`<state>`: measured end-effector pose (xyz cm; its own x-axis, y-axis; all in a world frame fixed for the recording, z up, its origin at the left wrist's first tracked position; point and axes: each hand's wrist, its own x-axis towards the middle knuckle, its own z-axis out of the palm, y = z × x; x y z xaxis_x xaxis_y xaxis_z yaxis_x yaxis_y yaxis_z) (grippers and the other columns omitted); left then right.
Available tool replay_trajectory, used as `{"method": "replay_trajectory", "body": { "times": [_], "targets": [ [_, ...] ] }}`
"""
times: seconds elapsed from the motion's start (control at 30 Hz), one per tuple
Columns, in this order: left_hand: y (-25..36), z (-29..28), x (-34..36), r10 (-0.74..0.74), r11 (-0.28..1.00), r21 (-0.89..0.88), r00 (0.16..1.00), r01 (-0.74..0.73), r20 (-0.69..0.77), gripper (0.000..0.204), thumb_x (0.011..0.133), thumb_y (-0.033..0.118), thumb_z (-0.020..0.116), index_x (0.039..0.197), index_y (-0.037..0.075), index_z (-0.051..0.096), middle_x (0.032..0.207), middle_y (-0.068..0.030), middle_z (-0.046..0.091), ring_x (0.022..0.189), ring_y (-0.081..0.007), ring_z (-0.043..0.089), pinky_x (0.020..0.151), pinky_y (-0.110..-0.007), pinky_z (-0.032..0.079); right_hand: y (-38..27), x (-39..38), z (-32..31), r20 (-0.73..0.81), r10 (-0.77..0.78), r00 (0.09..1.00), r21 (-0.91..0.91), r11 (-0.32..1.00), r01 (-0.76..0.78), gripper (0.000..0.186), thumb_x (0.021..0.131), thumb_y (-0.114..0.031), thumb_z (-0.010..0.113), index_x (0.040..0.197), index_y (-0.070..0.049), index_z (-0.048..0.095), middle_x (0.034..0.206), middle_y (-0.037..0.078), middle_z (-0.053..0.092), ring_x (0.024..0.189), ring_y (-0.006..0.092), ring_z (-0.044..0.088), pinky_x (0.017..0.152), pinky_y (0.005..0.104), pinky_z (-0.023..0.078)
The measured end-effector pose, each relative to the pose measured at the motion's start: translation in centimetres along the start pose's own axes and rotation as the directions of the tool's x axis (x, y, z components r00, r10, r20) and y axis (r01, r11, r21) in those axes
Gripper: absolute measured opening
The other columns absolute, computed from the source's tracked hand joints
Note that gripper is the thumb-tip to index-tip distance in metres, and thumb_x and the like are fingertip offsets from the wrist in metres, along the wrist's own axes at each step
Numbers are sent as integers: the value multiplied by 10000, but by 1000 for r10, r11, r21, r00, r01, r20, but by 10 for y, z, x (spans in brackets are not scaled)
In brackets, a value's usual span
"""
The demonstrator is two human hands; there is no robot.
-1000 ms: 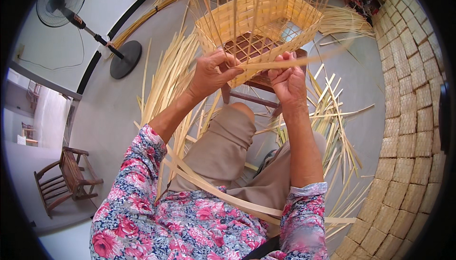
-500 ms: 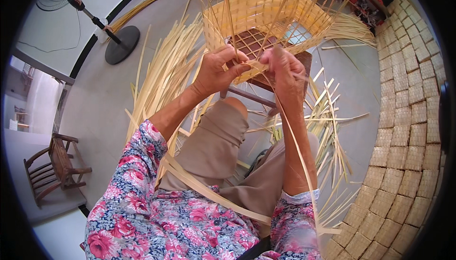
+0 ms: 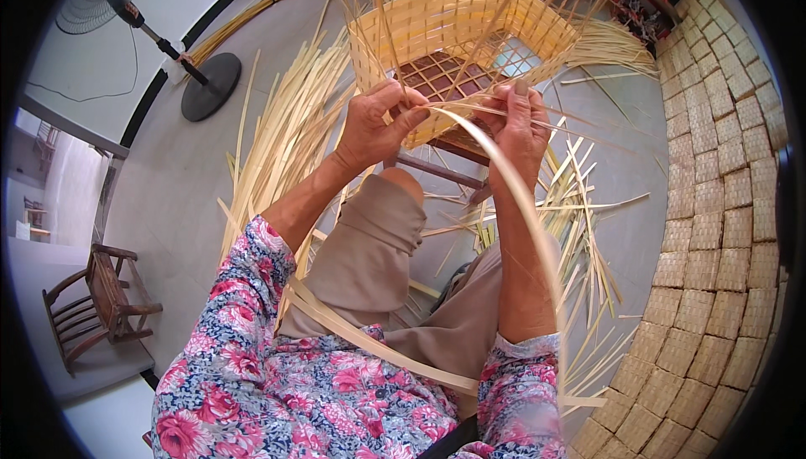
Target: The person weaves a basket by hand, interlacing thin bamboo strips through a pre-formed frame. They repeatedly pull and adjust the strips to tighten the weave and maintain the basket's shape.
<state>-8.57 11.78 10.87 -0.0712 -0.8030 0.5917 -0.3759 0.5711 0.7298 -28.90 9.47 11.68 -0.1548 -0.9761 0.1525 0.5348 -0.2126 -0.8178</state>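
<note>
A yellow woven bamboo basket point(image 3: 424, 16) with an open lattice bottom and long upright stakes rests on a dark reddish-brown stool. At its near rim my left hand point(image 3: 376, 123) is closed, thumb and fingers pinching a bamboo strip point(image 3: 495, 153) against the weave. From that pinch the pale strip arcs rightward and down past my right forearm. My right hand point(image 3: 516, 127), apart from the left, is closed on thin bamboo stakes whose ends stick out to the right. The fingers partly hide the rim between them.
Loose bamboo strips point(image 3: 290, 115) lie in a heap left of the basket, with more scraps point(image 3: 579, 216) on the right. Another strip point(image 3: 378, 346) crosses my lap. A standing fan point(image 3: 210, 88) and wooden chair point(image 3: 109, 295) stand left. Stacked woven blocks point(image 3: 714, 241) line the right side.
My right hand has moved right, away from the left hand, and its fingers have opened out around thin stakes. The long strip now bows wider. The basket sits slightly farther left in view.
</note>
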Motion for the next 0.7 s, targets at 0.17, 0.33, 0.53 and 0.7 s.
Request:
{"method": "replay_trajectory", "body": {
  "times": [0.17,0.33,0.53,0.7],
  "targets": [
    [-3,3,0,-43,999,-27,999,43,-3,89,875,71,768,931,13,728,772,-54,626,631,-118,593,595,-269,476,-2,0,-21,-49,223,974,301,933,-198,183,1057,-227,540,1048,-52,592,1016,91,669,904,232,667,839,398,593],
    [3,-4,1,-18,999,38,999,16,51,88,889,57,746,963,12,735,779,-66,647,660,-115,612,603,-278,485,2,1,-38,-53,364,930,485,823,-294,223,1084,-235,469,1073,-44,584,1039,122,659,993,251,642,907,418,569],
    [1,-8,-1,26,1000,4,998,-26,59,157,933,107,725,1034,-12,716,863,-64,702,730,-110,646,678,-262,519,7,5,-40,-92,360,929,412,863,-293,277,1099,-262,432,1043,-36,581,1043,126,653,955,255,655,855,410,589],
    [3,-9,9,-29,997,75,993,21,113,133,886,84,765,982,1,724,805,-52,696,676,-104,660,624,-250,517,-8,-3,-33,-49,214,976,198,959,-201,269,1089,-279,467,1063,-45,597,1026,116,654,917,214,665,839,377,594]
  ]
}}
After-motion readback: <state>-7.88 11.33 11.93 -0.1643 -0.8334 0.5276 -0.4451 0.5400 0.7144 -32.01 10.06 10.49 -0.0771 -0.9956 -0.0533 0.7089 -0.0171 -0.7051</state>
